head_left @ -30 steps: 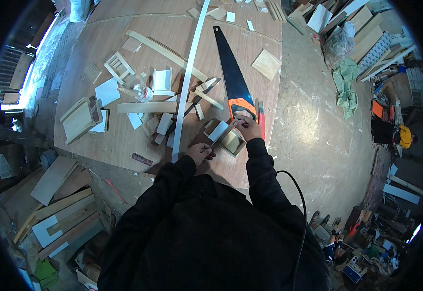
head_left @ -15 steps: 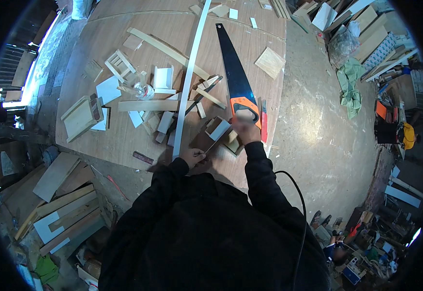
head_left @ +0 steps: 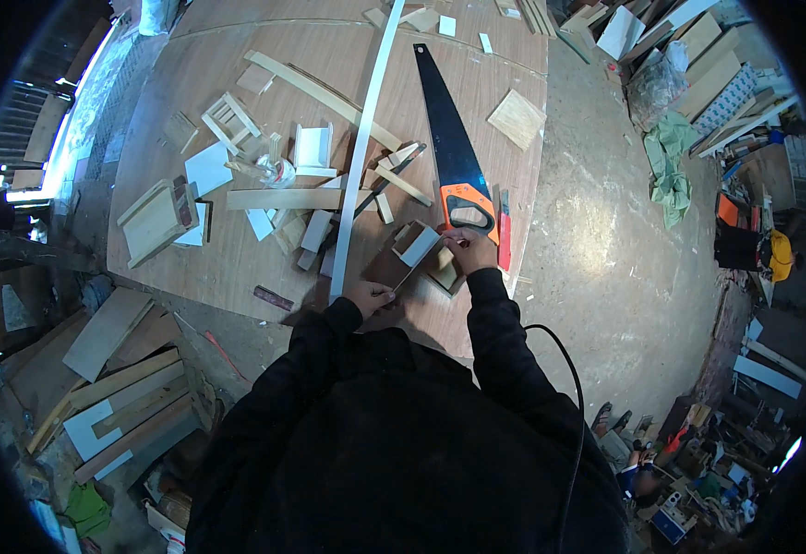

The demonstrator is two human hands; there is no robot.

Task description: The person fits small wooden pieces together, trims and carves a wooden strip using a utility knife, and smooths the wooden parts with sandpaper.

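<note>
My left hand (head_left: 372, 297) is closed in a pinch at the near edge of the table, on a thin, light-coloured strip (head_left: 404, 279) that slants up toward a small wooden block with a white face (head_left: 416, 245). Just right of that block is my right hand (head_left: 470, 251), its fingertips drawn together; whatever they pinch is too small to make out. Partly under this hand sits another wooden block (head_left: 446, 274). Beyond the right hand lies a handsaw (head_left: 451, 129) with an orange and black handle, its blade pointing away. A red tool (head_left: 505, 231) rests beside the handle.
A long white strip (head_left: 362, 148) crosses the wooden table (head_left: 191, 83). Left of it are wood offcuts, small wooden frames (head_left: 158, 222) and a clear jar (head_left: 278, 173). A square board (head_left: 517, 119) lies right. Boards (head_left: 131, 415) are piled on the floor; a black cable (head_left: 577, 406) hangs at my right.
My right hand, blurred over the saw handle before, has drawn back toward me beside the white-faced block. The saw handle now shows fully. My left hand has stayed nearly still.
</note>
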